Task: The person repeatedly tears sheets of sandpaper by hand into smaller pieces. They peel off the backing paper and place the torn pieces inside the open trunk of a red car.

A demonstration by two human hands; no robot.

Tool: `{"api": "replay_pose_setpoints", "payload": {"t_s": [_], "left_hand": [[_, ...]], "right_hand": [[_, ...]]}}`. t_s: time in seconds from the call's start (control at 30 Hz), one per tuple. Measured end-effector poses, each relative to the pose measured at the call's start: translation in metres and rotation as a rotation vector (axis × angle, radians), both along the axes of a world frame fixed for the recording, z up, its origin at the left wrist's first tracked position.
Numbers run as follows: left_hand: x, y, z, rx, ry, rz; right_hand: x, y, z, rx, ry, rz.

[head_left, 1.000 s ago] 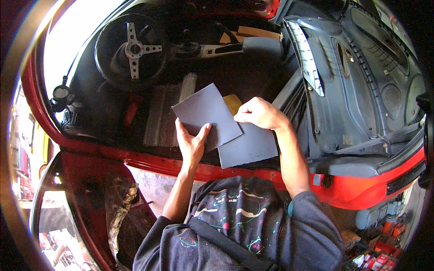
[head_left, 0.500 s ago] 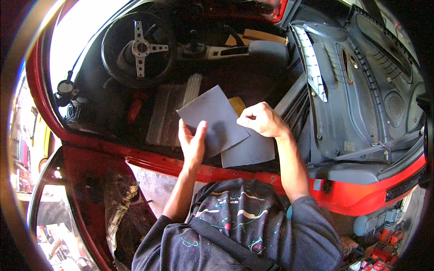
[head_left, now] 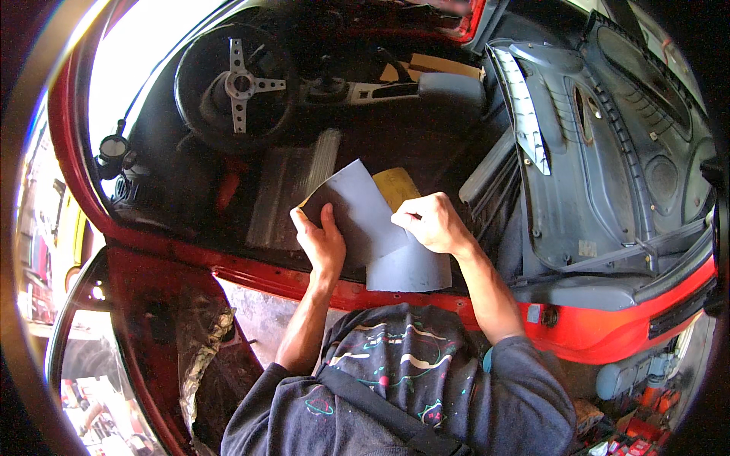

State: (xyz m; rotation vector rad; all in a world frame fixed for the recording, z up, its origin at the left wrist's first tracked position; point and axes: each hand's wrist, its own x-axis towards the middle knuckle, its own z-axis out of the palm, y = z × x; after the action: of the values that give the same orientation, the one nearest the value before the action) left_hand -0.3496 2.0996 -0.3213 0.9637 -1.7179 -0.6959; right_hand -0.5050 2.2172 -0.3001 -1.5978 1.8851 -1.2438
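Observation:
My left hand (head_left: pixel 321 242) holds a thin grey sheet (head_left: pixel 357 216) by its left edge, thumb on top and fingers behind. The sheet is tilted and bowed, its left part in shade and its right part paler. My right hand (head_left: pixel 432 222) is closed in a pinch at the sheet's right edge; the fingertips overlap that edge. Below my right hand lies a second grey sheet (head_left: pixel 409 272), partly covered by the first. A yellow piece (head_left: pixel 397 187) shows behind the held sheet, mostly hidden.
The work is inside a red car's open doorway, above the red sill (head_left: pixel 266 283). A steering wheel (head_left: pixel 240 85) is at the far left, a centre console (head_left: pixel 372 91) behind. A dark plastic trim panel (head_left: pixel 585 152) lies at the right. Clear ribbed strips (head_left: pixel 285 190) rest on the floor.
The held sheet has come slightly nearer and gone from nearly flat to bowed, its left part now shaded. My right hand has moved a little left and nearer. More of the yellow piece shows.

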Motion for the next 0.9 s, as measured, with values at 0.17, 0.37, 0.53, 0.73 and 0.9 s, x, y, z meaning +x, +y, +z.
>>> {"api": "replay_pose_setpoints", "payload": {"t_s": [0.17, 0.37, 0.53, 0.73, 0.9], "left_hand": [[0.015, -0.007, -0.013, -0.135, -0.085, 0.137], [0.050, -0.031, -0.019, 0.006, -0.157, 0.205], [0.029, -0.046, -0.016, -0.027, -0.134, 0.237], [0.020, -0.051, -0.014, 0.139, -0.074, 0.182], [0.013, -0.047, -0.017, 0.158, -0.086, 0.152]], "right_hand": [[-0.024, 0.011, 0.025, -0.159, -0.046, -0.171], [-0.106, 0.061, 0.066, -0.179, -0.124, -0.631], [-0.066, 0.045, 0.045, -0.035, -0.133, -0.154], [-0.031, 0.031, 0.053, 0.148, -0.104, -0.034], [-0.022, 0.021, 0.046, 0.093, -0.127, 0.034]]}}
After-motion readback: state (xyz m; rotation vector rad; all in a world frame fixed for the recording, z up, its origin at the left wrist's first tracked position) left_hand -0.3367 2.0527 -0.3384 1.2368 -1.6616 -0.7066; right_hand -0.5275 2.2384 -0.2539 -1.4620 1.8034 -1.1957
